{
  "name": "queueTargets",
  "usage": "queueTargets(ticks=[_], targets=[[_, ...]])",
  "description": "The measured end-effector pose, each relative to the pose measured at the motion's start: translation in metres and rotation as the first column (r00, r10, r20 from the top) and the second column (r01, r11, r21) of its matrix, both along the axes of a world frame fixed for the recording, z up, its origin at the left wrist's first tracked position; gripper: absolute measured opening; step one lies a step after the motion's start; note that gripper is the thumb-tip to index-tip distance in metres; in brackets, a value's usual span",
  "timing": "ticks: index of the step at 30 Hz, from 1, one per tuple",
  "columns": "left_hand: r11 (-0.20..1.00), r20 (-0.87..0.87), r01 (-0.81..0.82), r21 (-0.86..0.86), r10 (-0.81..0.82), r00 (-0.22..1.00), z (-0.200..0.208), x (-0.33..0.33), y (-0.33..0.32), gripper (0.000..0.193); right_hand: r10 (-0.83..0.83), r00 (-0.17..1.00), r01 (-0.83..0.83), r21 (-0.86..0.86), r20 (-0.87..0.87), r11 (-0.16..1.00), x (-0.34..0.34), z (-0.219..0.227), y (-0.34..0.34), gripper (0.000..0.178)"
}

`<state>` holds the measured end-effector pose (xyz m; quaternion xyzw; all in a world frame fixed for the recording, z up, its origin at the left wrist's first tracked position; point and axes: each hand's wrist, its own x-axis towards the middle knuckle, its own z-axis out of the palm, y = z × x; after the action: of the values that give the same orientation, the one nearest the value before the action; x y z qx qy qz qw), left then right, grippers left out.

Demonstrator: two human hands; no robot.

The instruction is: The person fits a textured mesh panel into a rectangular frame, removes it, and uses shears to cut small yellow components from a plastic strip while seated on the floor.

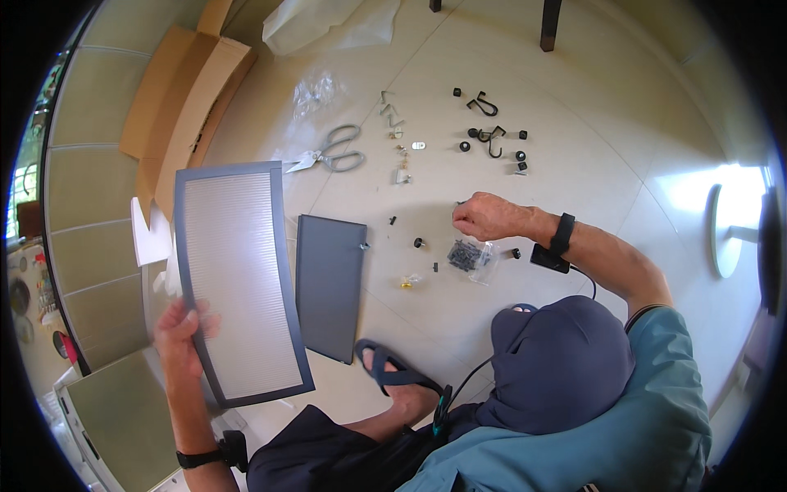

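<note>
My left hand [180, 332] is closed on the left edge of a grey-framed door panel [238, 279] with a ribbed translucent pane. The fingers show blurred through the pane. A flat grey panel [329, 283] lies on the floor beside it. My right hand [489, 217] is closed, fingertips together, just above a clear plastic bag [474, 258] of small dark pieces. A tiny dark bit shows at its fingertips, too small to name. Around the bag lie a black knob [419, 243], a black piece [516, 253] and a small brass-coloured part [406, 283].
Grey-handled scissors [332, 152] lie beyond the panels, near crumpled clear plastic [318, 94]. Small metal brackets [393, 119] form a row; black hooks [490, 139] and several black knobs lie farther right. An open cardboard box [184, 115] stands at the far left.
</note>
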<state>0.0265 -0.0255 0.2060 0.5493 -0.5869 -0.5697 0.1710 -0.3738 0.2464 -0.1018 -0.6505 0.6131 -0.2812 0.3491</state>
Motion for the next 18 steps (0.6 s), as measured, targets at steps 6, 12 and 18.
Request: queueTargets(ticks=[6,12,18], targets=[[0.997,0.037,0.043,0.061,-0.045,0.998,-0.007,-0.018,0.009,0.031,-0.071,0.996,0.068,0.056,0.052,0.996,-0.003,-0.008,0.014,0.020],[0.999,0.128,0.029,0.025,-0.032,0.991,-0.009,-0.026,0.004,0.026,-0.170,0.983,0.167,0.044,0.075,0.985,-0.005,-0.015,0.015,0.019],[0.992,0.296,0.109,0.066,-0.124,0.947,0.074,-0.008,-0.025,0.024,-0.206,0.976,0.205,0.036,0.064,0.978,-0.002,-0.018,0.006,0.019]])
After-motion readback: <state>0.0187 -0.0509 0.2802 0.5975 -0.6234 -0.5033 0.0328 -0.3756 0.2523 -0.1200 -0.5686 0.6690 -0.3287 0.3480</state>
